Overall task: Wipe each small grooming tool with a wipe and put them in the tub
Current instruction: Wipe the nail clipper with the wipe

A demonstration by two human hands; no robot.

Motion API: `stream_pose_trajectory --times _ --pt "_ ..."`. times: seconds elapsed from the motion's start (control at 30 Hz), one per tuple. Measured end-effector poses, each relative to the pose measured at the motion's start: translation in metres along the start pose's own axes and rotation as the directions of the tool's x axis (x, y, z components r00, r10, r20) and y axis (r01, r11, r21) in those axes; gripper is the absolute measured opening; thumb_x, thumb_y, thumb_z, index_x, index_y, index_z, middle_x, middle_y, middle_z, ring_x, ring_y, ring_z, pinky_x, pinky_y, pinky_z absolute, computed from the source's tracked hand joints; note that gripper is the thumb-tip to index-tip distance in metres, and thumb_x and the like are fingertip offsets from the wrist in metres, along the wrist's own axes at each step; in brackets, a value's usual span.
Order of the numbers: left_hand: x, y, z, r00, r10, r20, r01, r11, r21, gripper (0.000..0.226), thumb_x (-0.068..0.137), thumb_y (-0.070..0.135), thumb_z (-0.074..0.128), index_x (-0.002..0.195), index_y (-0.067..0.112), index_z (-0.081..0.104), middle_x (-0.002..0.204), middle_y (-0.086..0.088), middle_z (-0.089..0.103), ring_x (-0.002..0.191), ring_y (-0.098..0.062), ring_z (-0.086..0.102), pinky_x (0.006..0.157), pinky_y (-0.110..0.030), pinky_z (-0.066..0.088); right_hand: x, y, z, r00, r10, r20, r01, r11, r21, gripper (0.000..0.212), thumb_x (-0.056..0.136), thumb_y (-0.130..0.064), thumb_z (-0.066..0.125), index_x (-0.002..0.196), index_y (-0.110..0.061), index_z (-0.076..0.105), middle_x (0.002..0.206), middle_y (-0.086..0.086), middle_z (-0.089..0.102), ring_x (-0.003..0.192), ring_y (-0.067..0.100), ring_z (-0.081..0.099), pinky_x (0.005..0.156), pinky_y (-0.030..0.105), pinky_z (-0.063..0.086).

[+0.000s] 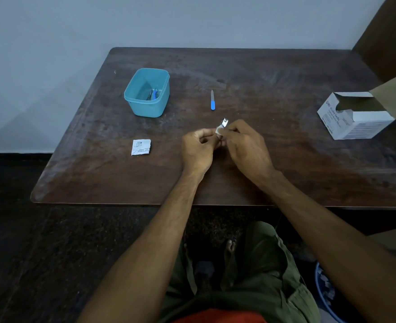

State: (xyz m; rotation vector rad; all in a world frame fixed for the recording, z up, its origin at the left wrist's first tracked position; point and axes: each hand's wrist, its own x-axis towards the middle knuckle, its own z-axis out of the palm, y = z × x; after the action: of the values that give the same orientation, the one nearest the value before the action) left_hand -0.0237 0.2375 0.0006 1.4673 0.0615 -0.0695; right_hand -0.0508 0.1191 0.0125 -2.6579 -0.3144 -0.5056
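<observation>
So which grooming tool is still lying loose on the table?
The blue-handled nail file, lying alone right of the tub. The nail clipper is held in both hands with a wipe, and the other tools already sit in the tub.

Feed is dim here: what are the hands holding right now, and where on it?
Right hand pinches a metal nail clipper by its near end; left hand holds a small white wipe against it.

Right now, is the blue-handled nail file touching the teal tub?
Apart. The head view shows the nail file lying flat on the table, with a plain stretch of bare wood between it and the tub to its left.
</observation>
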Motion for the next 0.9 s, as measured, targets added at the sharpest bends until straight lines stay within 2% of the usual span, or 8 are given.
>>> stream_pose_trajectory --times 0.13,0.27,0.33,0.4,0.5,0.57,0.67,0.9 --pt "-0.001 -0.003 0.002 1.0 0.015 -0.018 -0.015 1.0 0.007 0.007 0.086 0.003 0.067 0.09 0.007 0.072 0.082 -0.01 0.074 0.073 -0.016 0.073 0.072 -0.025 0.059 0.013 0.009 -0.007 0.995 0.071 -0.076 -0.071 0.997 0.004 0.026 0.087 0.004 0.051 0.107 0.0 0.067 0.101 0.02 0.06 0.087 0.037 0.057 0.073 0.042 0.05" --pt "0.003 -0.009 0.0 0.991 0.09 -0.095 -0.078 0.99 0.117 0.01 0.084 0.011 0.071 0.086 0.021 0.073 0.081 0.0 0.075 0.077 -0.015 0.073 0.075 -0.037 0.06 0.004 -0.008 0.0 0.999 0.043 -0.007 -0.043 0.999 0.026 0.042 0.094 -0.033 0.036 0.111 -0.009 0.067 0.098 0.005 0.059 0.084 0.023 0.057 0.065 0.036 0.05" --pt "0.003 -0.01 0.0 0.983 0.132 -0.129 -0.113 0.982 0.15 0.01 0.084 0.012 0.071 0.088 0.02 0.074 0.08 0.005 0.074 0.078 -0.01 0.071 0.075 -0.032 0.06 0.003 -0.011 0.001 1.0 0.017 -0.014 -0.017 0.999 0.029 0.052 0.092 -0.039 0.029 0.113 -0.012 0.067 0.098 0.004 0.06 0.084 0.022 0.058 0.063 0.033 0.048" --pt "-0.002 -0.01 0.002 0.962 0.232 -0.147 -0.196 0.954 0.226 0.01 0.084 0.01 0.07 0.092 0.014 0.075 0.08 0.011 0.072 0.077 -0.003 0.069 0.073 -0.02 0.056 0.011 -0.007 -0.004 0.996 0.054 -0.069 -0.052 0.998 0.023 0.052 0.09 -0.038 0.029 0.112 -0.011 0.068 0.096 0.001 0.059 0.082 0.02 0.056 0.065 0.031 0.047" --pt "-0.007 -0.011 0.004 0.927 0.334 -0.172 -0.263 0.904 0.336 0.011 0.085 0.01 0.069 0.095 0.01 0.075 0.082 0.009 0.071 0.074 -0.001 0.067 0.07 -0.014 0.053 0.022 -0.005 -0.009 0.991 0.065 -0.119 -0.074 0.995 -0.068 0.029 0.091 -0.013 0.046 0.107 -0.003 0.067 0.097 0.014 0.061 0.083 0.03 0.059 0.068 0.039 0.052" --pt "-0.006 -0.012 0.004 0.911 0.354 -0.214 -0.271 0.901 0.338 0.011 0.085 0.011 0.068 0.094 0.009 0.075 0.083 0.004 0.073 0.073 -0.002 0.068 0.07 -0.017 0.054 0.022 -0.011 -0.004 0.994 0.06 -0.092 -0.067 0.995 -0.076 0.018 0.091 -0.01 0.054 0.103 -0.004 0.067 0.098 0.012 0.061 0.085 0.029 0.058 0.069 0.038 0.05" --pt "-0.005 -0.012 0.004 0.892 0.381 -0.243 -0.281 0.889 0.362 0.012 0.084 0.011 0.067 0.092 0.007 0.075 0.083 -0.002 0.075 0.072 -0.007 0.069 0.071 -0.022 0.055 0.018 -0.019 0.003 0.995 0.08 -0.055 -0.084 0.994 -0.069 0.02 0.097 -0.025 0.05 0.1 -0.008 0.061 0.099 0.002 0.058 0.092 0.019 0.054 0.069 0.03 0.039" --pt "-0.005 -0.013 0.004 0.874 0.44 -0.208 -0.315 0.838 0.446 0.012 0.084 0.013 0.066 0.091 0.009 0.075 0.084 -0.001 0.075 0.074 -0.01 0.07 0.073 -0.027 0.055 0.032 -0.011 -0.005 0.993 0.117 -0.026 -0.119 0.986 -0.116 0.031 0.091 -0.012 0.055 0.12 -0.013 0.066 0.11 0.01 0.057 0.104 0.029 0.052 0.072 0.036 0.044"
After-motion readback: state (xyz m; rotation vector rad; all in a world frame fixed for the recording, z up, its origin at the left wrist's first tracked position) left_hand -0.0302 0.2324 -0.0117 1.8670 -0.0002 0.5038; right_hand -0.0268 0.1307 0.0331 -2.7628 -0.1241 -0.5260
